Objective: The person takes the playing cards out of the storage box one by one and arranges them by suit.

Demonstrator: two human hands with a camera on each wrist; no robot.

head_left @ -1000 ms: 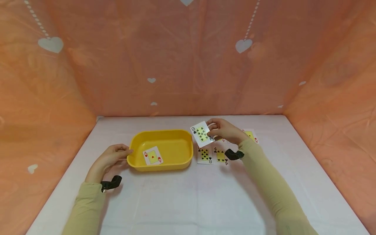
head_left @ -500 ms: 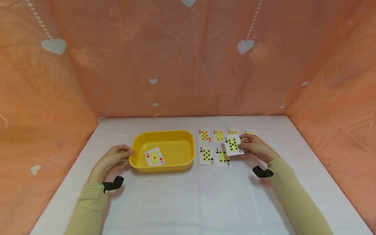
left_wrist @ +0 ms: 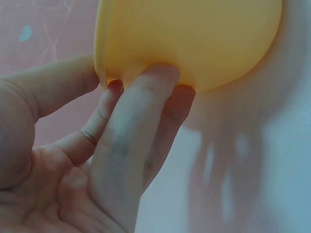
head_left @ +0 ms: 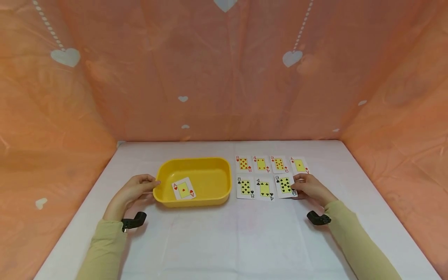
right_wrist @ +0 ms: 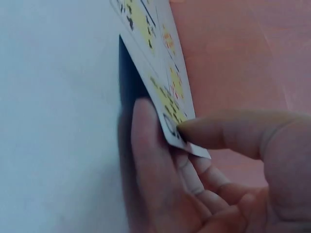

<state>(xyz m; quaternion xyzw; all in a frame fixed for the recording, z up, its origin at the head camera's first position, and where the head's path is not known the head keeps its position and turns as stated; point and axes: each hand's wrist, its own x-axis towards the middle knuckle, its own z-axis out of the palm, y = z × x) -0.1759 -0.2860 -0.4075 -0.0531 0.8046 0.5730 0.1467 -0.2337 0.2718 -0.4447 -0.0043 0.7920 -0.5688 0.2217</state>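
Observation:
My right hand (head_left: 311, 189) pinches the nine of spades (head_left: 285, 185) by its right edge, thumb on the face and fingers underneath. In the right wrist view this playing card (right_wrist: 163, 97) is tilted, its near edge raised off the white cloth and a dark shadow below. It is at the right end of the front row, beside the four of clubs (head_left: 265, 189) and the eight of spades (head_left: 245, 187). My left hand (head_left: 134, 191) grips the left end of the yellow tray (head_left: 196, 202), thumb over the rim and fingers against the outer wall. The ace of hearts (head_left: 183, 189) lies inside the tray.
Behind the front row lie the eight of hearts (head_left: 243, 165), four of diamonds (head_left: 261, 164), nine of diamonds (head_left: 279, 164) and ace of diamonds (head_left: 299, 165). A white cloth (head_left: 224, 241) covers the table. An orange curtain (head_left: 224, 77) with pale hearts hangs around it.
My right hand has carried the nine of spades from beside the tray's right end rightward, then down to the front row. The left hand keeps its grip on the tray.

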